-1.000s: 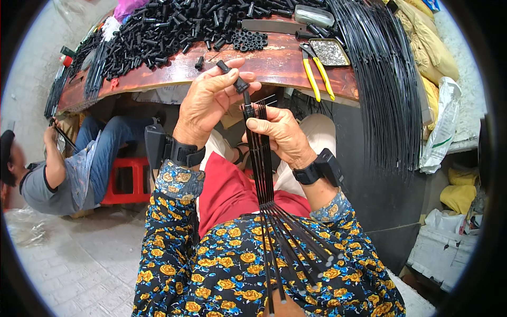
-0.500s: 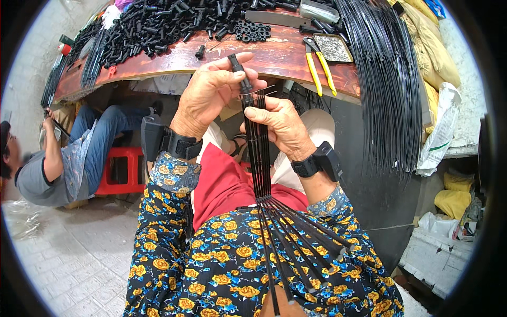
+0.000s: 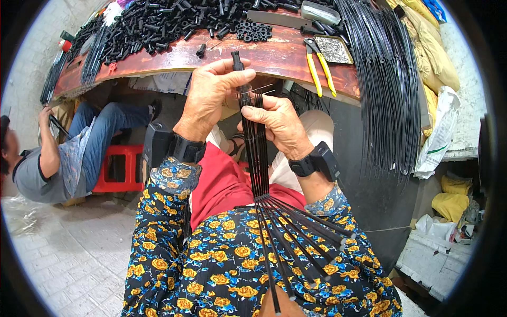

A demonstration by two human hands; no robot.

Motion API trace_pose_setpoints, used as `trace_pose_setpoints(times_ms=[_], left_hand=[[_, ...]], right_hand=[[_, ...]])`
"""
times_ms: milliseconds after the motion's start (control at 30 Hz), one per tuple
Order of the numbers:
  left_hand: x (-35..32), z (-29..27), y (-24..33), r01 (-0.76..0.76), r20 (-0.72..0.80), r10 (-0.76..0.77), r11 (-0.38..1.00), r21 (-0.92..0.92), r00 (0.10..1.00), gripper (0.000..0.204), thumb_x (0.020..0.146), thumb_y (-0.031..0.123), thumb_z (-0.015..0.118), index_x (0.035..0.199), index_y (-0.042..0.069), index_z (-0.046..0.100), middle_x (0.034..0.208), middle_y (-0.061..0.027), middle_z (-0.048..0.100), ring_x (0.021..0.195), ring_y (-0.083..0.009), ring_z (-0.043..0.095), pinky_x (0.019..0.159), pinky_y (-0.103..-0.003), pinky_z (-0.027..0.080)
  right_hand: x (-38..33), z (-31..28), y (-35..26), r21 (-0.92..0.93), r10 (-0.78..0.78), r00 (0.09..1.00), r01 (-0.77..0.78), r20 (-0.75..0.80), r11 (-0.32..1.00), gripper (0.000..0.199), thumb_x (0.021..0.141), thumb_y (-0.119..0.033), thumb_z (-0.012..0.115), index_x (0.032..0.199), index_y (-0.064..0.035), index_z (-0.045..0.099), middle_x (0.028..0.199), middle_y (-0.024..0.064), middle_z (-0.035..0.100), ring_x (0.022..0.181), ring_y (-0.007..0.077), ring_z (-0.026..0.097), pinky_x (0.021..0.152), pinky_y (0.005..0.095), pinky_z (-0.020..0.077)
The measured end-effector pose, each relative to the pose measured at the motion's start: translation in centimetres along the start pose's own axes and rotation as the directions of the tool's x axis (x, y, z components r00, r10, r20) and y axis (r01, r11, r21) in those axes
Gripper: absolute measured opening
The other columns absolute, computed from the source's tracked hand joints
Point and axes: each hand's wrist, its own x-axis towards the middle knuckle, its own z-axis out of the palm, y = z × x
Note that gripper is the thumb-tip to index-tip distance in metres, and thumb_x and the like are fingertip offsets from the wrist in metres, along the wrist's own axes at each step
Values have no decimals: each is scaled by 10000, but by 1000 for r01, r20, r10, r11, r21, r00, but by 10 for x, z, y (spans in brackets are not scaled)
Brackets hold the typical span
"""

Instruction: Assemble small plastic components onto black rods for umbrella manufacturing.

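In front of my lap hangs a bundle of slim black ribs, much like an umbrella frame, its lower ends fanned out over my patterned top. A black tubular plastic fitting stands upright at the bundle's upper left. My left hand is closed around this fitting, thumb across its front. Just beside it, my right hand pinches the ribs below their upper ends, thumb in front. Thin wire tips stick out above the right thumb. The left fingertips are partly hidden behind the fitting.
Ahead, a wooden bench bears a heap of black plastic fittings, yellow-handled pliers and a tray of small metal pieces. Long black ribs hang over its right edge. A co-worker sits at left beside a red stool.
My left fingers have drawn in around the fitting, with the thumb now further across it and slightly higher. The right hand keeps its pinch on the ribs; the co-worker's hand has shifted slightly.
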Motion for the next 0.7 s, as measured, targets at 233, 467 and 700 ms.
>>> trace_pose_setpoints(times_ms=[233,467,700], left_hand=[[3,-8,7,26,75,-17,991,-133,997,395,956,86,623,1319,-50,551,994,-107,687,917,-233,699,819,-356,576],[4,-20,3,22,197,18,981,-195,980,443,950,90,602,1358,-57,509,1091,-172,691,1015,-290,697,928,-411,559],[3,-25,-1,100,255,-9,933,-346,967,446,954,147,625,1351,-28,522,1110,-165,688,1025,-287,690,909,-405,559]], right_hand=[[-1,-1,-2,-21,8,1000,-8,18,1000,213,894,-161,755,1020,-3,689,803,79,713,638,111,680,539,218,543],[-1,0,-3,-58,35,999,-34,17,998,218,896,-183,755,1009,-11,684,795,87,718,623,105,677,529,205,530],[3,-4,2,-43,33,999,-32,23,999,231,904,-170,743,1045,1,676,830,94,720,686,127,703,614,228,575]])
